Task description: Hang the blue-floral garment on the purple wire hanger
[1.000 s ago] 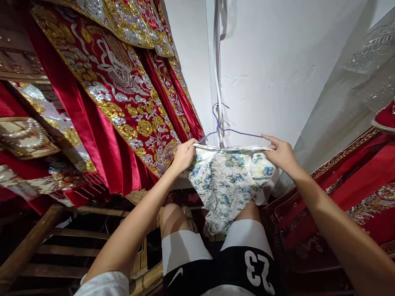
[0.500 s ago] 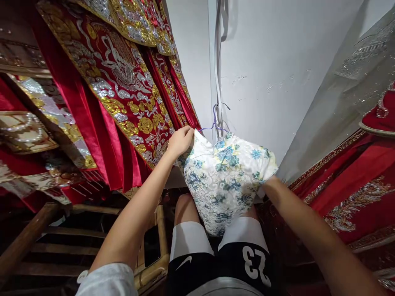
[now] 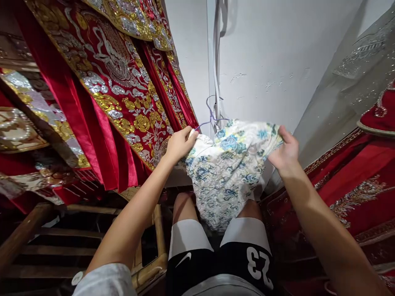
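Observation:
A white short-sleeved shirt [image 3: 226,176] with blue and green flowers hangs in front of my legs on a purple wire hanger [image 3: 211,117]. My left hand [image 3: 179,144] is closed on the shirt's left shoulder, beside the collar and the end of the hanger. Out at the other side, my right hand [image 3: 286,150] pinches the edge of the right sleeve between thumb and fingers. The sleeve is pulled out sideways. The hanger's arms are mostly hidden inside the shirt.
Red garments with gold and silver embroidery [image 3: 123,82] hang at the left. A white strap [image 3: 215,61] runs down the white wall [image 3: 271,53]. Red beaded cloth [image 3: 354,185] and a sheer veil [image 3: 364,61] are at the right. A bamboo chair [image 3: 58,232] stands lower left.
My right hand has come out from behind the sleeve and now grips its edge, stretching it to the right. The left hand keeps its hold. The hanger tilts a little.

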{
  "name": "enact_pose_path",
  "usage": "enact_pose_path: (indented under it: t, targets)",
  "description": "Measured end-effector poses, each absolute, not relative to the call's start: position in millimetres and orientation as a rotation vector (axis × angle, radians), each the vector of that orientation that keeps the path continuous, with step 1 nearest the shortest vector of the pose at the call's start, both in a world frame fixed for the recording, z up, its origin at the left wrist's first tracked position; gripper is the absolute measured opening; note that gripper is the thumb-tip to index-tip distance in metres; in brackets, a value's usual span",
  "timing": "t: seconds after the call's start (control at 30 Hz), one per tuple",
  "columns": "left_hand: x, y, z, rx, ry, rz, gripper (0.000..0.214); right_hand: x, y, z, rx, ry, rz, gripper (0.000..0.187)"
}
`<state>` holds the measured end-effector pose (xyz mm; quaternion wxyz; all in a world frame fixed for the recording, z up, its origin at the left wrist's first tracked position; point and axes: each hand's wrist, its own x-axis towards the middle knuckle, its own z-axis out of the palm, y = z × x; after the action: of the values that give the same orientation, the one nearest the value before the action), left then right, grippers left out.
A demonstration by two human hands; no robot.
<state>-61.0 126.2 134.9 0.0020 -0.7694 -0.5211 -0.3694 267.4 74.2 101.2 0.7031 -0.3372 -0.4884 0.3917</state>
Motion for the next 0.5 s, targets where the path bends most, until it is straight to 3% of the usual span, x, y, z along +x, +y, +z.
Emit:
enact_pose_path:
  t: [0.1, 0.2, 0.27, 0.37, 0.5]
  targets:
    - [-57, 132, 131, -2.399, -1.574, -1.356, 0.022, 248, 47, 132, -0.711, -1.220, 0.930, 0.061]
    - [-58, 136, 120, -2.334, -1.575, -1.756, 0.041, 232, 12, 140, -0.657, -1.665, 1.269, 0.072]
    - [-58, 134, 114, -2.233, -1.581, -2.083, 0.053, 226, -4, 134, -0.664, -2.091, 1.398, 0.064]
    - [-48, 125, 114, -2.076, -1.453, -2.671, 0.063, 213, -5, 112, -0.866, -2.296, 1.017, 0.059]
    - [-18, 99, 124, -2.349, -1.213, -3.415, 0.067, 183, 26, 73, -0.919, -2.198, 0.257, 0.096]
